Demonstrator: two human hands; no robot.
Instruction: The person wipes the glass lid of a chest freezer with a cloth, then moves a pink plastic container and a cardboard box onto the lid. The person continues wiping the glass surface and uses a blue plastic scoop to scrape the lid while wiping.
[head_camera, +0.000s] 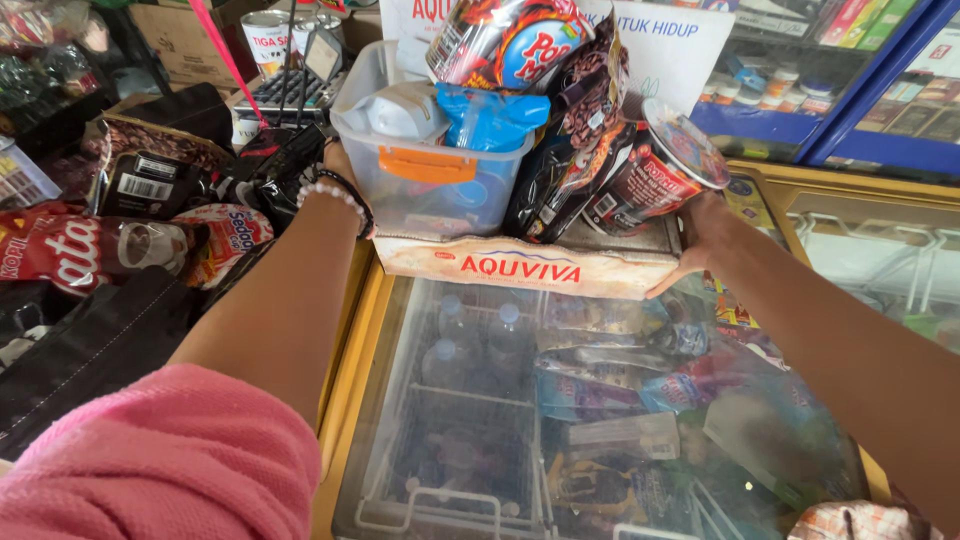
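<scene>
Cramped shop counter, shelves behind blue-framed glass at the back, packets heaped to the left. Over the far edge of a glass-topped chest freezer (600, 430), a shallow cardboard tray (530, 268) held level, one grip at each end so the tall load cannot tip. Left hand (338, 165) clasped at the tray's left corner, beaded bracelet on the wrist; right hand (695, 245) gripping under the right corner. Inside, a clear plastic tub (430, 180) with orange latch, snack packets and a round lidded cup (660, 165) leaning outward.
</scene>
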